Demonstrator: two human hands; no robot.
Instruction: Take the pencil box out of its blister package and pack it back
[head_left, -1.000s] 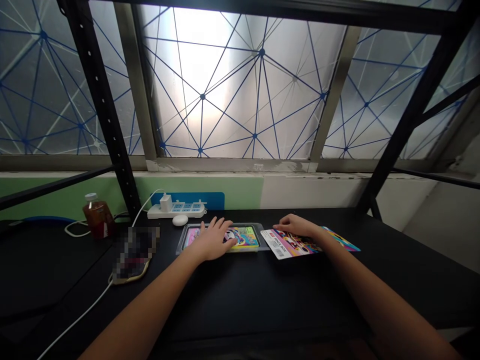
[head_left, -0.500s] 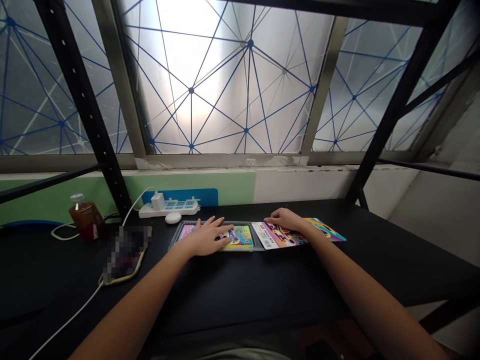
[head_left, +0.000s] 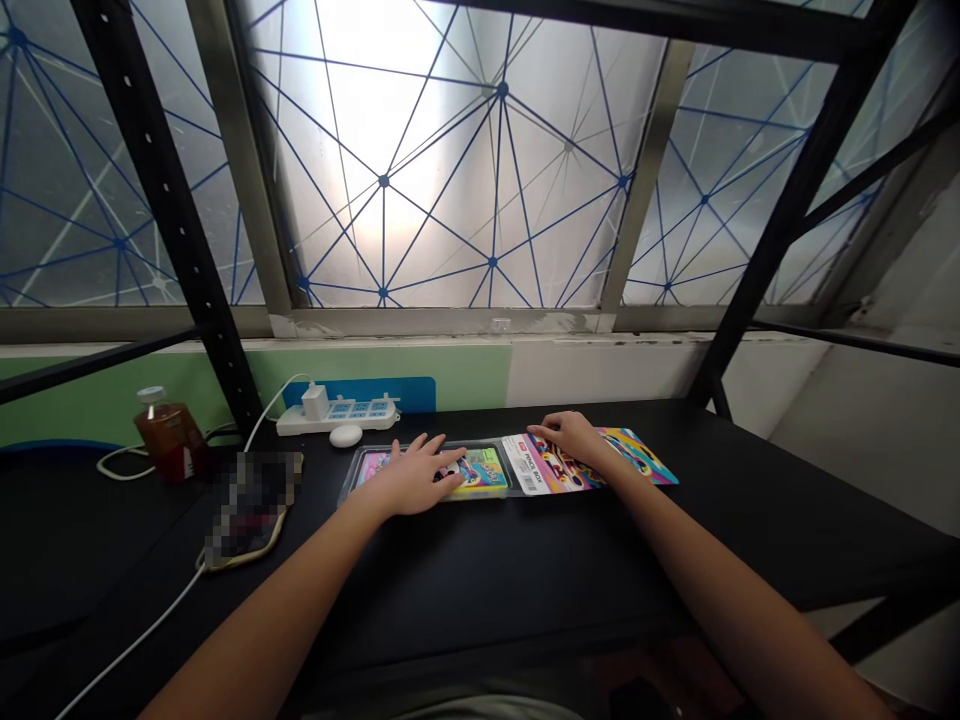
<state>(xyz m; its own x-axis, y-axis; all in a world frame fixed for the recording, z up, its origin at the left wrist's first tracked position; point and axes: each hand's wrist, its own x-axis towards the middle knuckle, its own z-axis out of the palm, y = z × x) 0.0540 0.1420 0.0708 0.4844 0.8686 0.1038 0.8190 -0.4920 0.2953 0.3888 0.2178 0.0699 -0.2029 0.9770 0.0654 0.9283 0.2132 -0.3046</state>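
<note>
Hands apart over a black worktop (head_left: 465,580): the left hand (head_left: 421,478) lies palm down, fingers splayed and gripping nothing visible, across a bright box (head_left: 484,474) in a clear tray (head_left: 351,484). The right hand (head_left: 574,437), at 3 o'clock from the box, rests with fingers bent on a printed card (head_left: 551,472) marked "PENCIL BOX"; whether it pinches the card or merely presses it, the view cannot tell.

The card meets the tray's 3 o'clock end, and whether the two are joined is unclear. If they are, a sharp tug from the right hand could crease or tear the card, or drag the box sideways should the left hand press too lightly. Too heavy a palm could buckle the tray, which looks thin.

Farther out, a white puck (head_left: 346,436) and a power strip (head_left: 337,417) sit toward 10 o'clock. Near 9 o'clock, beyond a pixelated object (head_left: 251,510), stands a capped bottle (head_left: 172,442). A white cord (head_left: 127,640) runs outside the left forearm; a careless elbow could snag it.
</note>
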